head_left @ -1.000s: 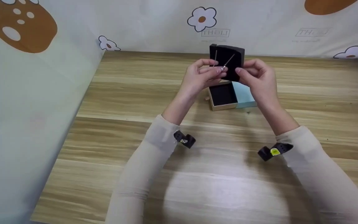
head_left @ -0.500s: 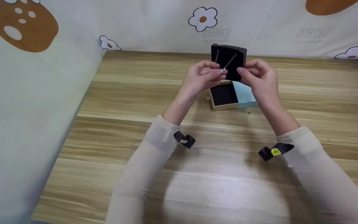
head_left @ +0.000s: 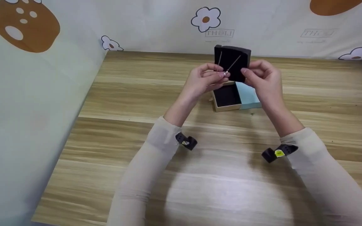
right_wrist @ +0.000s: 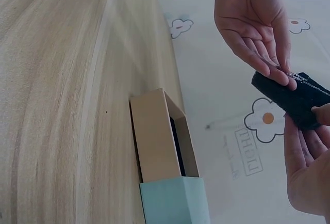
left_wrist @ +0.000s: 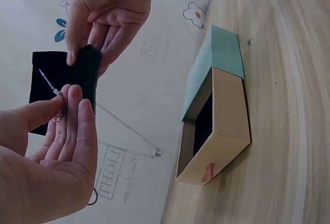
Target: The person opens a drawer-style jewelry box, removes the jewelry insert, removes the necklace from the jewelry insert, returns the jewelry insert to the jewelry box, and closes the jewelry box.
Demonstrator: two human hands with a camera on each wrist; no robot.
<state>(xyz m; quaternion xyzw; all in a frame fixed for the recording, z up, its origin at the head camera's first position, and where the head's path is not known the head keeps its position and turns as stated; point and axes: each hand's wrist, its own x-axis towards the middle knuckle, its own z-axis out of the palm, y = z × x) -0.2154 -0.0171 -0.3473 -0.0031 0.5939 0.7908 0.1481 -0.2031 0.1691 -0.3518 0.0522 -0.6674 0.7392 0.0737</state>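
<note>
My right hand [head_left: 267, 77] grips a black jewellery pad [head_left: 229, 55] by its right edge, thumb on the front, held up over the table. A thin silver necklace [head_left: 233, 63] runs across the pad's face. Its small sparkling pendant [left_wrist: 58, 113] is pinched between the thumb and fingers of my left hand [head_left: 204, 78], in front of the pad. In the left wrist view, a loop of chain [left_wrist: 129, 127] hangs behind the pad, ending in a clasp [left_wrist: 159, 152]. My left fingers hide the pad's lower left part in the head view.
Below the hands, on the wooden table [head_left: 130, 138], lies a drawer-style gift box. Its tan drawer [head_left: 228, 108] with a black inside is pulled out leftward from a light blue sleeve [head_left: 248, 95]. A patterned cloth [head_left: 156, 28] rises behind the table's back edge.
The pendant and my left fingertips have shifted very slightly down against the pad. Both hands keep their hold, and the box stays in place.
</note>
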